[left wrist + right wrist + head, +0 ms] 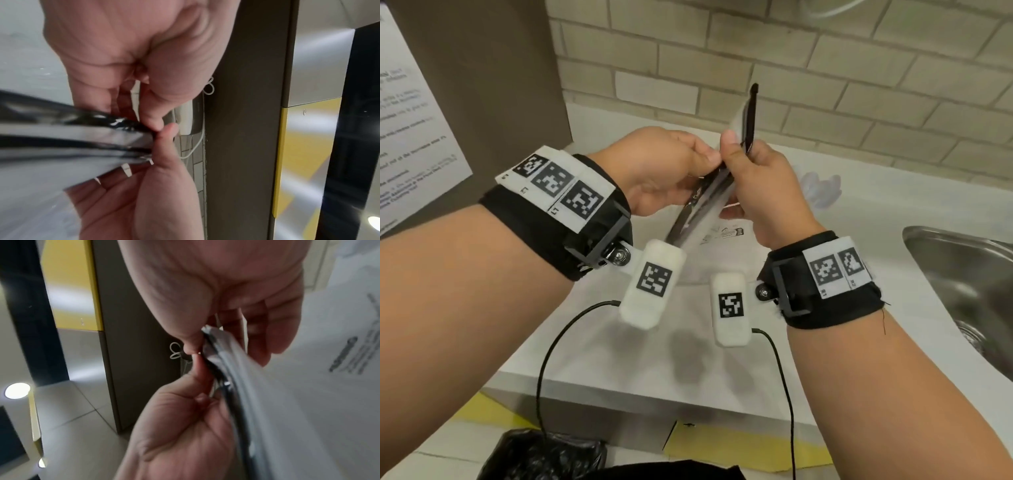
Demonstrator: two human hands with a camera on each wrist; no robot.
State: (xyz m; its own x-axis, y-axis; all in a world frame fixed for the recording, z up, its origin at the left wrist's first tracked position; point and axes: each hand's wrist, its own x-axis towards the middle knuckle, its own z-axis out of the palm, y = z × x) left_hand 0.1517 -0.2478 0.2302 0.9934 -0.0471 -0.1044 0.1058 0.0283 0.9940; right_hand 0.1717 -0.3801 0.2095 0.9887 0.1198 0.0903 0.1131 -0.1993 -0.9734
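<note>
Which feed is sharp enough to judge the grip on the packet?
Head view: sharp, evenly lit, left hand and right hand pinch the packet; soft shadows on the counter. Left wrist view: packet smeared, with glare streaks. Right wrist view: blurred throughout.

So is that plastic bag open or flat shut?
Flat and shut: the bag shows edge-on as a thin strip, layers pressed together, while the left hand and right hand pinch its edge.

Brown panel (482, 85) stands close left of your left hand (664, 171); tiled wall (825, 68) closes off beyond both. Plastic bag (702, 202) fills the gap to your right hand (760, 192). Right of it: crumpled wrapper (820, 190) near, sink (962, 274) farther. Open air down to counter (688, 342).
</note>
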